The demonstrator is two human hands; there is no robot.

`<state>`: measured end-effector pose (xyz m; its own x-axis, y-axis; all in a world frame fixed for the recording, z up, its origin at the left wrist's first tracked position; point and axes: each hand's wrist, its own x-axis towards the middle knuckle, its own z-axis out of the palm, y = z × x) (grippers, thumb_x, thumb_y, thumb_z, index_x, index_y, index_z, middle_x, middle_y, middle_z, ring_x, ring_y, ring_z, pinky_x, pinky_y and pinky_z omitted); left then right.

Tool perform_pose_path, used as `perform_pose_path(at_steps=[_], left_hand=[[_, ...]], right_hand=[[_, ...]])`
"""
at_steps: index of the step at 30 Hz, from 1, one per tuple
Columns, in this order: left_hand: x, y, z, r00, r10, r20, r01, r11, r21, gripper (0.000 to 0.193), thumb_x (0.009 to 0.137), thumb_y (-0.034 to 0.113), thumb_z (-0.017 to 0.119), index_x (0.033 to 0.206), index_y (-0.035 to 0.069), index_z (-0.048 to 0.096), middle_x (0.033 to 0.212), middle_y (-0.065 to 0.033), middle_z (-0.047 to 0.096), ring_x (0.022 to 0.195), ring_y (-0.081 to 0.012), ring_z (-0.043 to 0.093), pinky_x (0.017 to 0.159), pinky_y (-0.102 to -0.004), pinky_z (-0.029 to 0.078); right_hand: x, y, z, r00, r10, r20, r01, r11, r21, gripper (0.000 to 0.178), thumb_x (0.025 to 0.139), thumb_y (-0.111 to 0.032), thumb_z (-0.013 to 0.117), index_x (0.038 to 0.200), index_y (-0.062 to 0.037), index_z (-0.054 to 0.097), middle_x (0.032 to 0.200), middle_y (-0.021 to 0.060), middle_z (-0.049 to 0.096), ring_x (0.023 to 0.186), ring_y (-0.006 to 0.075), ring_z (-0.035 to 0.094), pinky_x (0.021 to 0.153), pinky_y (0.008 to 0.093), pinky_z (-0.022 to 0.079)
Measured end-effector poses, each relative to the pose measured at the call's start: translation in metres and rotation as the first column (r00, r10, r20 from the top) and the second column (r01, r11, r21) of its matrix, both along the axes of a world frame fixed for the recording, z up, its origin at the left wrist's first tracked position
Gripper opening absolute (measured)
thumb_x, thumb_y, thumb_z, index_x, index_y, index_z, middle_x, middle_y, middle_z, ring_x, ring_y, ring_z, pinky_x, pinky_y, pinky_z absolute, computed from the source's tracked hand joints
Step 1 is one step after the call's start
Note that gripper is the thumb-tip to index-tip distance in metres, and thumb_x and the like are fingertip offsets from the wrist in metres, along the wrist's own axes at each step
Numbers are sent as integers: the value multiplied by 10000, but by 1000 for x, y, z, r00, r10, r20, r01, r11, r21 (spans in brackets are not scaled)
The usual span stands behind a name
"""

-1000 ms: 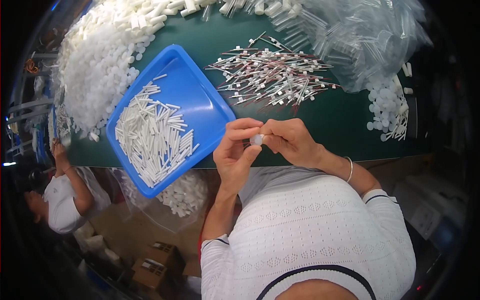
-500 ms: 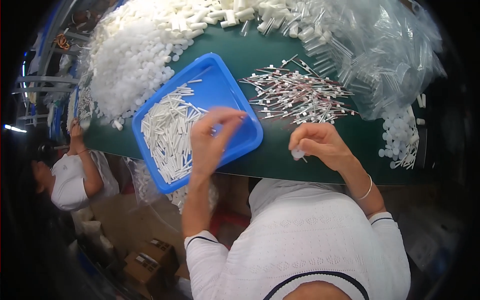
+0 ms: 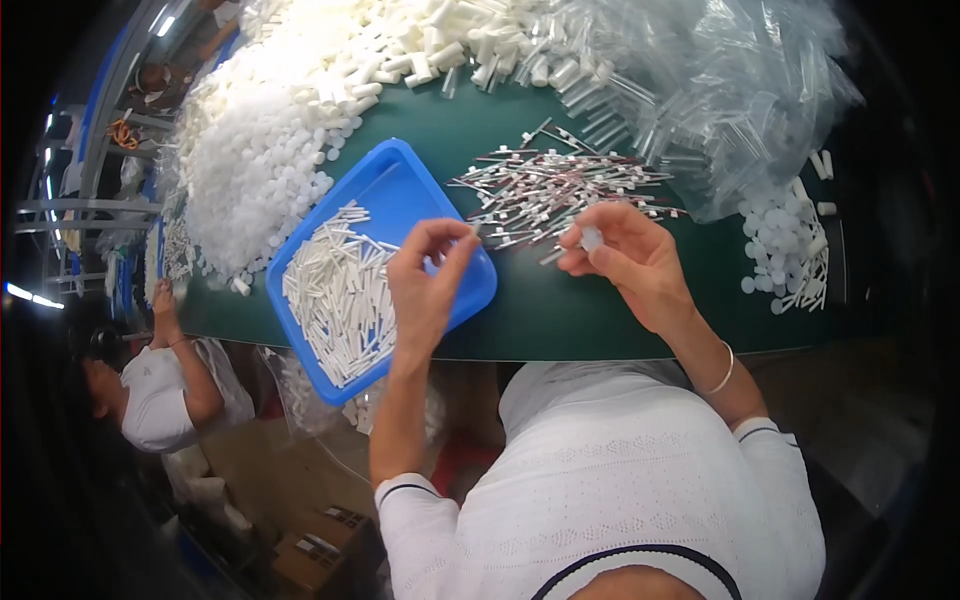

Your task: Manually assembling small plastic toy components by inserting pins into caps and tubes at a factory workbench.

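Note:
My left hand (image 3: 428, 280) is over the right side of the blue tray (image 3: 283, 330), thumb and forefinger pinched at something small and pale that I cannot make out. Short white tubes (image 3: 335, 290) lie heaped in that tray. To the right, my right hand (image 3: 640, 262) grips a round translucent white cap (image 3: 592, 239) between thumb and fingers. A thin whitish stick (image 3: 551, 257) pokes out leftward by its fingertips. Just beyond both hands spreads a pile of thin rods with white collars and dark reddish parts (image 3: 560, 185).
Green table (image 3: 560, 335) underneath. White caps (image 3: 245, 165) and thick white cylinders (image 3: 400, 45) are heaped at the far left and back. Clear plastic bags with clear tubes (image 3: 720, 110) lie far right, near more caps (image 3: 768, 245). Another person (image 3: 170, 385) sits at left.
My right hand has lifted away from the table's near edge and turned, bringing the cap up. My left hand, blurred before, is now steadier, still pinching. The whole view has shifted a little.

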<state>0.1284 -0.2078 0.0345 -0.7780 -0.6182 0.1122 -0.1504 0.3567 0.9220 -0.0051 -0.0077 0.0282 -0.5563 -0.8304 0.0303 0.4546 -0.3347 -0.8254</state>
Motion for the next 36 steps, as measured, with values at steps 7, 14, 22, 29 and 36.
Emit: perform_pose_path(at_steps=[7,14,22,29,36], left_hand=[[7,58,-21,964,-8,-267,138,871,471,191,870,10,660,1053,-43,667,957,-48,639,816,-79,537,730,-193,409],[8,62,-23,969,-10,-247,110,912,395,148,870,4,656,1011,-36,671,939,-52,620,834,-96,535,745,-210,409],[7,61,-26,967,10,-254,84,931,355,126,852,3,671,975,-20,674,936,-56,617,829,-114,539,744,-224,415],[3,52,-5,983,-116,-144,106,991,-76,106,835,7,672,940,21,676,837,-72,689,766,-179,591,709,-253,447],[-17,35,22,926,-377,1,360,884,298,116,871,20,641,987,11,641,841,-80,697,799,-122,662,740,-238,478]], right_hand=[[0,-12,2,1000,18,-14,-20,994,-106,289,932,-63,585,1211,-12,527,1098,129,611,983,210,647,880,323,533],[4,-4,-2,999,10,-49,-15,994,-105,260,926,-42,587,1180,-12,538,1091,117,613,979,195,648,879,306,529],[2,-4,-4,999,-1,-48,-3,996,-85,265,908,-33,605,1162,15,546,1071,148,614,963,231,659,860,326,545],[5,-8,9,893,16,-450,87,974,207,190,856,-29,683,1022,30,612,892,47,606,767,77,603,697,188,497],[-19,-8,4,936,235,-262,-129,922,366,165,869,-67,687,991,14,612,849,38,594,729,53,587,614,177,489]])
